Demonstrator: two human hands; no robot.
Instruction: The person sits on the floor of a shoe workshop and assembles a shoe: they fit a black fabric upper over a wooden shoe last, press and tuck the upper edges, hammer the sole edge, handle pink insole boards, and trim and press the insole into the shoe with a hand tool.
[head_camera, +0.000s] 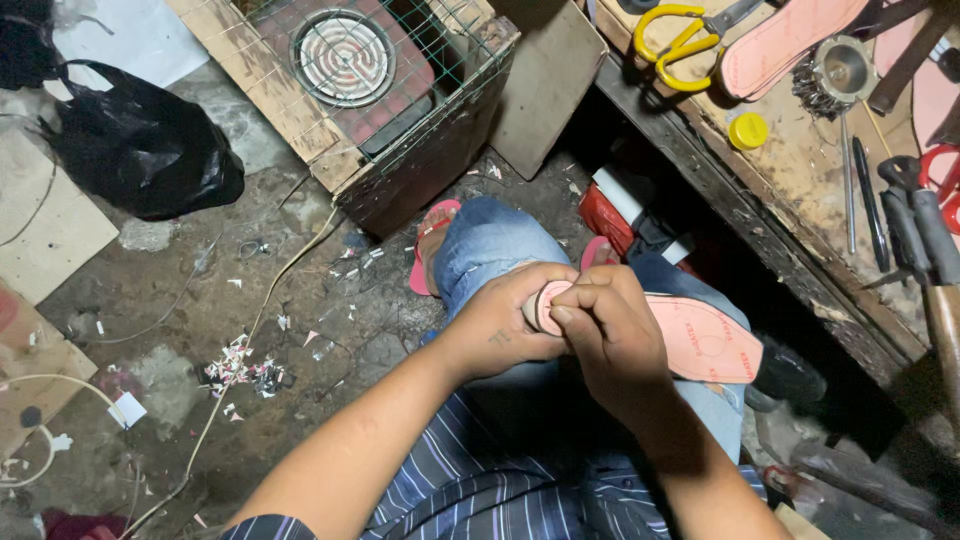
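**Head view: both hands at the heel end of a pink sole**

Head camera looks down on a seated person's lap. A pink shoe sole (690, 335) lies across the knees in blue jeans, its long flat face turned up and its far end pointing right, toward the table (800, 190). The left hand (500, 325) cups the rounded near end from the left, and the right hand (610, 335) comes over it from the front.

As a judgement of progress: the sole looks cut to shape and marked on its face, with nothing yet attached to it that can be seen; the work appears to be at the rim of that near end, and how much of the edge is finished cannot be told, since the hands cover it.

The right fingers (585, 300) are curled together and pressed down on the sole's rounded end; the left ones wrap under and around the same end, clamped on it. The rest of the sole juts free to the right of both hands.

On the table lie yellow-handled scissors (685, 45), another pink sole (790, 40) and a small yellow cap (748, 131). A wire-caged heater (345, 55) stands on the floor ahead.
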